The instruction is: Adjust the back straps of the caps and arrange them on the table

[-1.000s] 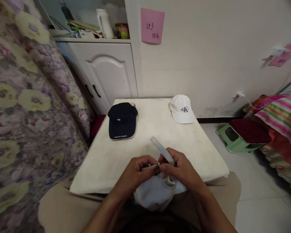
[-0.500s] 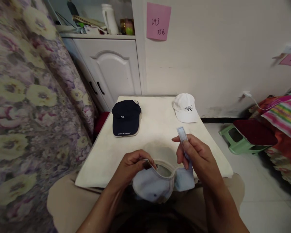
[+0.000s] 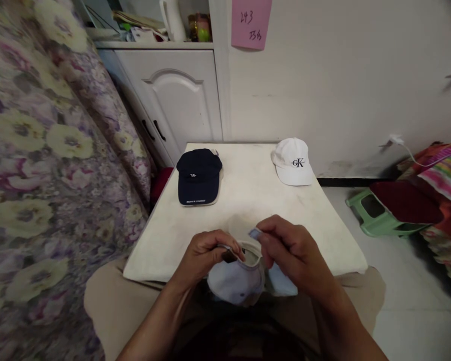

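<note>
A light blue baseball cap [image 3: 233,286] is held over my lap at the table's near edge, its opening tipped upward. My left hand [image 3: 206,253] pinches the cap's rim at a dark buckle [image 3: 229,256] on the left. Between the thumb and fingers of my right hand [image 3: 285,248] is the cap's light blue strap [image 3: 254,233], its tip poking out to the left. Part of the cap's blue cloth [image 3: 281,282] shows below my right hand. A navy cap [image 3: 199,175] lies at the table's back left, and a white cap [image 3: 293,163] at the back right.
The cream-covered table [image 3: 248,195] stands against the wall. A flowered curtain [image 3: 60,175] hangs on the left, beside a white cabinet [image 3: 180,100]. On the floor to the right is a green stool [image 3: 376,210] with a dark red top.
My right hand has moved left with the strap, bringing its tip closer to the buckle. The cap's opening looks narrower. My left hand stays at the buckle. The view has shifted slightly.
</note>
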Demonstrator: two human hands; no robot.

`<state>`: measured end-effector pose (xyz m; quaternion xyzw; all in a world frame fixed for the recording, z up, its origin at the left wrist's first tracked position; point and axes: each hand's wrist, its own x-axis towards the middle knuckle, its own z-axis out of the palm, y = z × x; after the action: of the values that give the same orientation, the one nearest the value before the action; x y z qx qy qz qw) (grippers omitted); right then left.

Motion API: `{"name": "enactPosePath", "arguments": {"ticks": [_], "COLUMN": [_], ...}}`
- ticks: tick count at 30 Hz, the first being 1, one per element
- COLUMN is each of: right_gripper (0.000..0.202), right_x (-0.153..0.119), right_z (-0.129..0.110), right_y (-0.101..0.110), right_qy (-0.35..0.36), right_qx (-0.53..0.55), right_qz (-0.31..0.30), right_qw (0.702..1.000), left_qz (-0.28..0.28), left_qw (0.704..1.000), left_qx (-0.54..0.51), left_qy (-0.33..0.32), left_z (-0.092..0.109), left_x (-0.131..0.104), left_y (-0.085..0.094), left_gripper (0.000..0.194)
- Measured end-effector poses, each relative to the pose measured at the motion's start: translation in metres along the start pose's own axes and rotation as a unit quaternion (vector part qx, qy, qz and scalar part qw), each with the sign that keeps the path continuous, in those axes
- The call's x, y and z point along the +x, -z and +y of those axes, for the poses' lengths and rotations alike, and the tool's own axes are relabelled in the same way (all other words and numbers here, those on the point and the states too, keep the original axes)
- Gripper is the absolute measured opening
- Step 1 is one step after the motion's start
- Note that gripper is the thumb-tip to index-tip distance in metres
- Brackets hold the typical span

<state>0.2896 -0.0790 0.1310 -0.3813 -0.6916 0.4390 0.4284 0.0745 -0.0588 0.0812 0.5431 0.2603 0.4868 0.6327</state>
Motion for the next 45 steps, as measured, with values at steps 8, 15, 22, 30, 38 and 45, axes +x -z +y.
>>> {"name": "enactPosePath", "arguments": {"ticks": [8, 15, 22, 30, 38, 45], "right_gripper": [0.014, 0.015, 0.017, 0.015, 0.016, 0.014], "right_x": [0.001, 0.003, 0.004, 0.005, 0.006, 0.009], "right_z": [0.005, 0.004, 0.006, 0.009, 0.013, 0.013], "right_y": [-0.002, -0.005, -0.005, -0.005, -0.005, -0.001], "right_qy": [0.019, 0.005, 0.002, -0.003, -0.019, -0.016], "right_qx": [-0.041, -0.058, -0.072, -0.055, -0.049, -0.054], "right_qz": [-0.069, -0.085, -0.097, -0.102, -0.116, -0.125], "right_qw": [0.997, 0.995, 0.993, 0.993, 0.992, 0.991], "left_qz": [-0.021, 0.010, 0.022, 0.026, 0.024, 0.039], "left_qw": [0.999, 0.998, 0.997, 0.996, 0.996, 0.994], "left_qx": [0.024, 0.061, 0.078, 0.087, 0.088, 0.088], "left_qy": [-0.013, 0.001, 0.018, 0.025, 0.026, 0.048], "left_z": [-0.007, -0.010, -0.009, -0.010, -0.011, -0.009], "left_x": [0.000, -0.001, -0.001, 0.001, -0.001, 0.000], "left_y": [0.007, 0.010, 0.008, 0.010, 0.010, 0.008], "left_gripper": [0.014, 0.019, 0.024, 0.027, 0.024, 0.024]}}
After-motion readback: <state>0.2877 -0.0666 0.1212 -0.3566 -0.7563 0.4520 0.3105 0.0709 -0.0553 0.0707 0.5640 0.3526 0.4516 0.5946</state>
